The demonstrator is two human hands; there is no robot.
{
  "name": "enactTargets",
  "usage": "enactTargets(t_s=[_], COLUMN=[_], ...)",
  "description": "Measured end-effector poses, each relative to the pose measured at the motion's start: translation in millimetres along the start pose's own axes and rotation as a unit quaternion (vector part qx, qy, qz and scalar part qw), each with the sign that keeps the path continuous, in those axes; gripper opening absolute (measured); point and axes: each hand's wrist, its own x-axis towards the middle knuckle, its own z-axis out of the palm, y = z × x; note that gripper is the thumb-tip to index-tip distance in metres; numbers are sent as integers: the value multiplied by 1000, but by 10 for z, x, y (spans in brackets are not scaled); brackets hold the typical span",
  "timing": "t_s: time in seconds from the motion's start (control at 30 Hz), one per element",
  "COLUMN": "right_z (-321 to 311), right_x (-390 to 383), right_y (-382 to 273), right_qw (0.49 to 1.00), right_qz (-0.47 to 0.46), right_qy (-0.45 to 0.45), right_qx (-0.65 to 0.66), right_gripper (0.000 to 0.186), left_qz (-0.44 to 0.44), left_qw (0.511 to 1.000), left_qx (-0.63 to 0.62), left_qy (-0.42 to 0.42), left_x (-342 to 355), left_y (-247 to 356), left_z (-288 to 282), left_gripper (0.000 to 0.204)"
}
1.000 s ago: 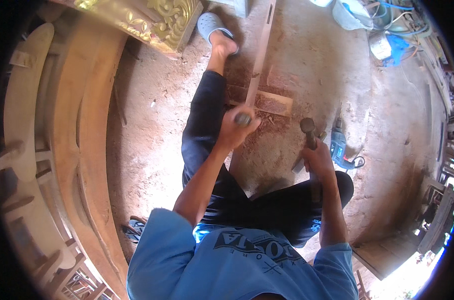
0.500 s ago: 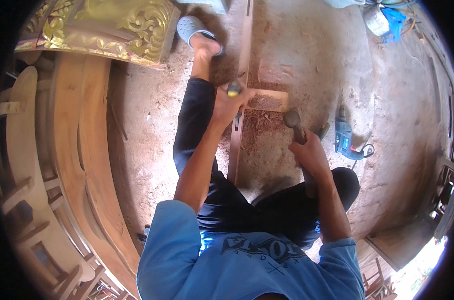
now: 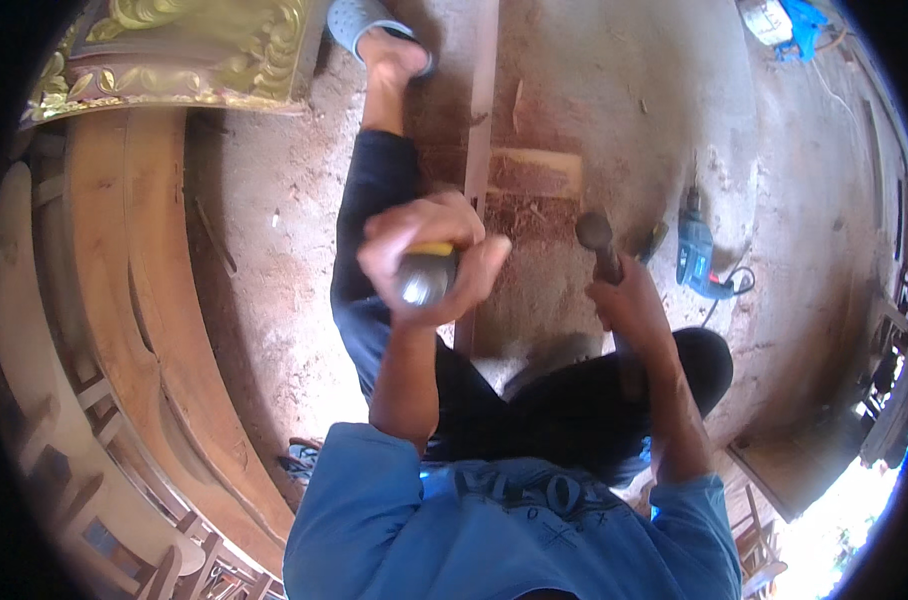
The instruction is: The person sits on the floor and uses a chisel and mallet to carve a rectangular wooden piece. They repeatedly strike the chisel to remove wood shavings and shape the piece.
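Note:
My left hand [image 3: 439, 255] is wrapped round a chisel handle [image 3: 426, 278] with a yellow band and a metal end cap, held up close below the camera and blurred; its blade is hidden. In my right hand [image 3: 624, 300] is a hammer [image 3: 595, 229], its dark head pointing forward. A long narrow wooden rail [image 3: 479, 140] runs away from me along the floor, crossing a short board [image 3: 539, 170] with wood shavings around it. My outstretched left leg lies beside the rail.
A carved gold panel [image 3: 169, 50] is at upper left, with long wooden planks [image 3: 114, 250] and chair-like pieces [image 3: 24, 270] along the left. A teal power drill [image 3: 696, 260] lies right of my right hand. A blue bag and container [image 3: 784, 25] are at upper right.
My left hand has moved from down by the rail up toward the camera with the chisel. My right hand still holds the hammer, slightly farther forward than a second ago.

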Motion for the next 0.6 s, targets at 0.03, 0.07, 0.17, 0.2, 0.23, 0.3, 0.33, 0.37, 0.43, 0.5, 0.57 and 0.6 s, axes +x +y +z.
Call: enactTargets(t_s=[0.03,0.07,0.17,0.2,0.23,0.3,0.33,0.37,0.43,0.5,0.57,0.6], right_z=[7,14,34,37,51,73,84,99,119,127,121,114], right_x=[2,-7,-56,-66,-87,-123,-147,-168,-206,-229,-237,-239], right_y=[-7,-15,-39,-49,-49,-44,-33,-22,9,46,75,83], right_qw=[1000,1000,998,998,997,998,999,999,998,998,998,997], right_qz=[-25,-19,-20,-31,-33,-45,-39,-42,-42,-38,-34,-33], right_qy=[7,-2,-33,-28,-31,-26,-33,-29,-23,-42,-50,-50], right_qx=[13,18,43,56,58,37,20,5,-31,7,33,38], right_gripper=[15,14,15,16,15,15,15,15,15,16,16,16], left_qz=[23,-22,-187,-217,-217,-212,-238,-244,-241,-238,-264,-242], left_qw=[998,990,957,963,959,957,949,949,939,943,937,943], left_qx=[-63,-138,-215,-150,-170,-194,-185,-178,-205,-203,-204,-209], left_qy=[-17,4,53,43,56,46,89,94,135,109,108,90], left_x=[77,131,174,153,81,-89,-184,-253,-368,-421,-432,-430], left_y=[51,69,41,-21,-74,-196,-243,-287,-333,-337,-311,-293], left_z=[-62,-99,-295,-353,-397,-452,-465,-475,-490,-513,-540,-548], left_gripper=[21,18,17,22,21,21,21,21,20,21,21,21])
